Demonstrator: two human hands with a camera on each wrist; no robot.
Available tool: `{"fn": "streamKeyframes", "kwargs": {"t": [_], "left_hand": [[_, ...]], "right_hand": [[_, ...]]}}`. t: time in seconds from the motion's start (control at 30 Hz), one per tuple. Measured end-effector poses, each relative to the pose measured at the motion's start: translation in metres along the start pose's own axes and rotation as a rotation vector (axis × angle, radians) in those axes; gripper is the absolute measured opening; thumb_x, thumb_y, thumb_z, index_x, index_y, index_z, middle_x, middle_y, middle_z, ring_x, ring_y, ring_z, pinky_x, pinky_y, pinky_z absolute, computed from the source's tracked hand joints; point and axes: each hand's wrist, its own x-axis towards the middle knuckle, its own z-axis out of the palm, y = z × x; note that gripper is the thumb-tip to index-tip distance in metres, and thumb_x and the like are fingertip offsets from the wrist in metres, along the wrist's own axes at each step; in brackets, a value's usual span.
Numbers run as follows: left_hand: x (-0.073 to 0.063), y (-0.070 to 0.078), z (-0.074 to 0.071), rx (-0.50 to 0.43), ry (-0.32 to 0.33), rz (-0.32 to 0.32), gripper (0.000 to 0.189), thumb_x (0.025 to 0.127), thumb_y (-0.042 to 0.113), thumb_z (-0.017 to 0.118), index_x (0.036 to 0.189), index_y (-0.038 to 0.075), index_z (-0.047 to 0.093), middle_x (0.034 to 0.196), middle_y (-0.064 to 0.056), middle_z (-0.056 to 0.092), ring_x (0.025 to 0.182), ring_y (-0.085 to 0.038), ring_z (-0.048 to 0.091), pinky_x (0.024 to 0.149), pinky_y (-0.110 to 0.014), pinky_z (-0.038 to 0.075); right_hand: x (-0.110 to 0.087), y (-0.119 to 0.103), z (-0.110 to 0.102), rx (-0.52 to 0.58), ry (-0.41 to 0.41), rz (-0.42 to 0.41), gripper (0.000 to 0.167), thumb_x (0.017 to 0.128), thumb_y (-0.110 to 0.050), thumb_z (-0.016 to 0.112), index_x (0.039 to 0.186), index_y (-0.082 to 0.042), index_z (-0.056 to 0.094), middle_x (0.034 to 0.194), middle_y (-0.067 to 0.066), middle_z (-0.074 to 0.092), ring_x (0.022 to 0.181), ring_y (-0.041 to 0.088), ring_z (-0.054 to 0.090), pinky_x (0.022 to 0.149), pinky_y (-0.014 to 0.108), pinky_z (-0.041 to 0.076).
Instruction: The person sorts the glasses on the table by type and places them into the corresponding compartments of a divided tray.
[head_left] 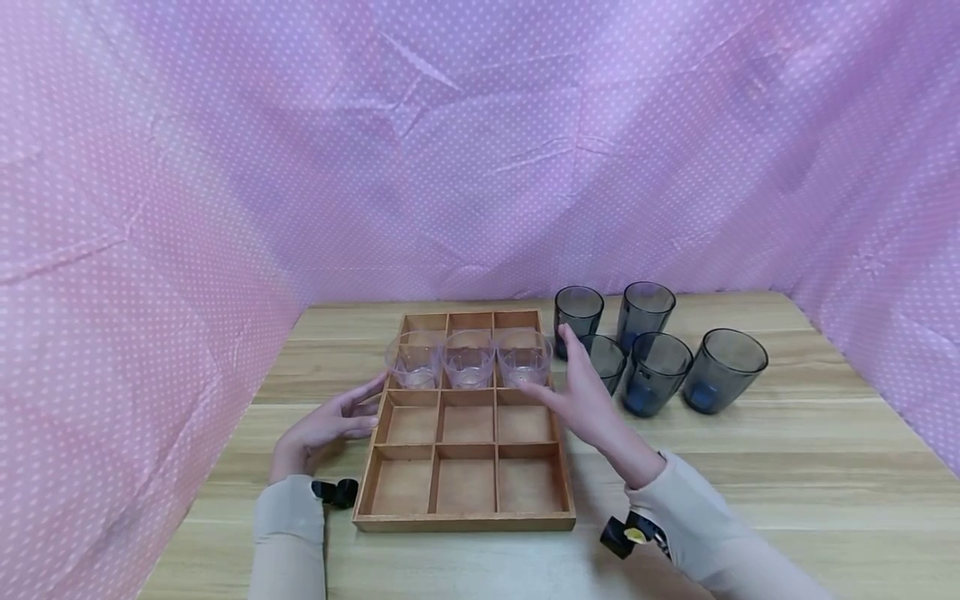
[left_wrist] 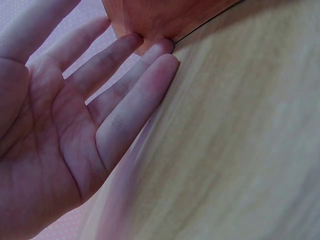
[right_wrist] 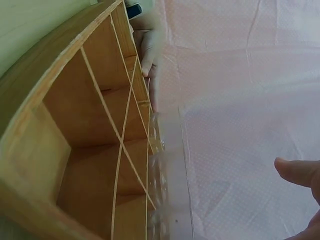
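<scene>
A wooden divided box (head_left: 465, 525) lies on the table. Three clear cups (head_left: 470, 367) stand side by side across one row of its compartments, toward the back. My left hand (head_left: 326, 429) rests its fingertips on the box's left side; in the left wrist view the extended fingers (left_wrist: 135, 105) touch the reddish wooden wall (left_wrist: 160, 20). Thumb and fingers spread, my right hand (head_left: 588, 404) is over the box's right edge, near the rightmost clear cup (head_left: 523, 367), and holds nothing. Only part of that hand (right_wrist: 307, 175) shows in the right wrist view.
Several dark grey glasses (head_left: 726, 367) stand upright on the table right of the box; one glass (head_left: 604, 358) is partly hidden behind my right hand. A pink dotted cloth (head_left: 465, 167) hangs behind and at both sides of the wooden table (head_left: 765, 483).
</scene>
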Motion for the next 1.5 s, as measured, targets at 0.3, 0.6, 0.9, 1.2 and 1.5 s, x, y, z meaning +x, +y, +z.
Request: {"fn": "streamKeyframes", "kwargs": {"t": [0.3,0.6,0.9,1.2,1.5], "left_hand": [[0.0,-0.002,0.0,-0.005,-0.008,0.012,0.082,0.093,0.015,0.063,0.157,0.02,0.012,0.163,-0.017,0.007,0.145,-0.044,0.019,0.099,-0.02,0.049],[0.001,-0.003,0.001,0.002,-0.006,0.019,0.082,0.093,0.015,0.063,0.157,0.02,0.012,0.163,-0.016,0.007,0.145,-0.043,0.019,0.101,-0.023,0.049],[-0.002,-0.002,0.002,0.021,0.031,-0.011,0.082,0.092,0.017,0.064,0.157,0.024,0.014,0.163,-0.015,0.009,0.145,-0.043,0.02,0.102,-0.024,0.048],[-0.002,-0.004,0.003,0.014,0.026,-0.009,0.082,0.092,0.017,0.064,0.157,0.023,0.014,0.163,-0.016,0.011,0.144,-0.042,0.022,0.101,-0.023,0.048],[0.0,-0.004,0.003,0.031,0.0,0.022,0.08,0.094,0.015,0.061,0.157,0.02,0.012,0.163,-0.014,0.009,0.144,-0.044,0.022,0.103,-0.028,0.049]], "right_hand": [[-0.014,0.015,-0.016,0.062,0.095,-0.055,0.079,0.087,-0.013,0.072,0.15,0.001,0.027,0.155,0.019,0.035,0.142,0.034,0.034,0.116,0.042,0.033],[-0.024,0.037,-0.028,0.137,0.147,-0.066,0.063,0.083,-0.015,0.076,0.138,-0.002,0.048,0.139,0.015,0.056,0.129,0.029,0.053,0.106,0.034,0.045],[-0.028,0.052,-0.037,0.103,0.245,-0.063,0.063,0.083,-0.014,0.077,0.138,-0.001,0.048,0.139,0.018,0.055,0.13,0.03,0.052,0.105,0.029,0.043],[-0.026,0.06,-0.041,0.036,0.254,0.05,0.08,0.085,-0.017,0.075,0.148,0.002,0.03,0.152,0.022,0.038,0.14,0.037,0.038,0.115,0.045,0.036],[-0.022,0.067,-0.033,-0.016,0.296,0.087,0.082,0.085,-0.02,0.076,0.149,0.003,0.029,0.152,0.023,0.037,0.137,0.037,0.041,0.113,0.045,0.038]]}}
